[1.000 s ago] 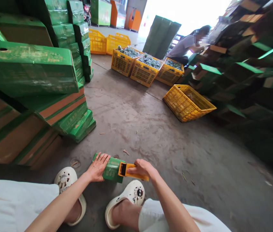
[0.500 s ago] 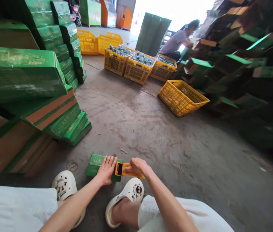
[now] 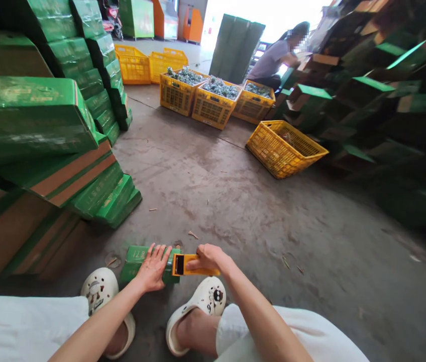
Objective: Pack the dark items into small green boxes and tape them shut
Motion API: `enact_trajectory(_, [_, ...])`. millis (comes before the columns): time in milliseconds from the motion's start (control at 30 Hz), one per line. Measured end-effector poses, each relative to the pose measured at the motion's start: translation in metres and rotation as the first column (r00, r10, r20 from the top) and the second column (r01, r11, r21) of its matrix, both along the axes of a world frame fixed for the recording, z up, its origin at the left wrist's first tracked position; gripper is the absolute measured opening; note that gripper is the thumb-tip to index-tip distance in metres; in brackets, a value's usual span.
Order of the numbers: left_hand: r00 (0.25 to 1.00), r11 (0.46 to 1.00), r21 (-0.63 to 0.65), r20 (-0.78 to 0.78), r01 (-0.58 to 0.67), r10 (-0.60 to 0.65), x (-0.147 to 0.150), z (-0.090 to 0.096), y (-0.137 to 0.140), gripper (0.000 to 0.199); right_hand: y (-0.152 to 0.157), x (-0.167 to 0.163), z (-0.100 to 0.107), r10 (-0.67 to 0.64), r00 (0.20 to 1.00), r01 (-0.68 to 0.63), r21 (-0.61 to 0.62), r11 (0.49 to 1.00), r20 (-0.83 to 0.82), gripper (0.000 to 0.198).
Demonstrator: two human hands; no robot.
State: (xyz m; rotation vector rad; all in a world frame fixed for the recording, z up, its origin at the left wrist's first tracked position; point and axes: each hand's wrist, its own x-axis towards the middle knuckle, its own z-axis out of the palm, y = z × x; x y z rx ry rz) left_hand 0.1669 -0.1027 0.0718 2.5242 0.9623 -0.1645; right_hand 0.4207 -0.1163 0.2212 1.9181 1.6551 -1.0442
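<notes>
A small green carton (image 3: 133,260) with pale printing lies on the floor between my feet. My left hand (image 3: 153,269) rests flat across its top, fingers spread, covering the middle of it. At the carton's right end is a yellow tape dispenser (image 3: 178,265) with a dark square opening. My right hand (image 3: 212,258) is closed around the dispenser's body, its front end against the carton. Any tape under the dispenser cannot be made out.
Stacked green cartons (image 3: 24,115) rise on the left; more cartons (image 3: 363,100) are piled at right. A tilted yellow crate (image 3: 283,156) lies ahead, with filled yellow crates (image 3: 213,108) behind it. A crouching person (image 3: 271,63) is beside the right pile.
The carton, both hands and the tape dispenser have shifted slightly left together. The dispenser stays against the carton's right end.
</notes>
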Motion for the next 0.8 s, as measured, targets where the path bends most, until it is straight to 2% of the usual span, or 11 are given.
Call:
enact_trajectory(200, [1.0, 1.0, 0.009, 0.025, 0.007, -0.007, -0.002, 0.001, 0.001, 0.121, -0.021, 0.035, 0.007, -0.061, 0.996, 0.063, -0.03, 0.998, 0.063, 0.049])
enact_trajectory(400, [0.999, 1.0, 0.021, -0.047, 0.012, -0.011, 0.004, 0.01, -0.003, 0.124, -0.017, 0.025, 0.003, -0.064, 0.993, 0.067, -0.031, 0.997, 0.099, 0.053])
enact_trajectory(533, [0.988, 0.992, 0.103, -0.133, -0.067, 0.081, 0.029, 0.004, -0.026, 0.131, -0.014, 0.022, -0.004, -0.022, 0.989, 0.028, -0.043, 0.999, 0.149, 0.057])
enact_trajectory(633, [0.984, 0.984, 0.15, -0.132, -0.101, 0.121, 0.044, -0.003, -0.042, 0.132, -0.014, 0.025, -0.007, -0.021, 0.981, 0.029, -0.037, 0.999, 0.191, 0.058])
enact_trajectory(800, [0.991, 0.989, 0.131, -0.097, -0.075, 0.088, 0.038, -0.004, -0.046, 0.133, -0.019, 0.032, 0.006, -0.051, 0.983, 0.058, -0.037, 0.998, 0.175, 0.055])
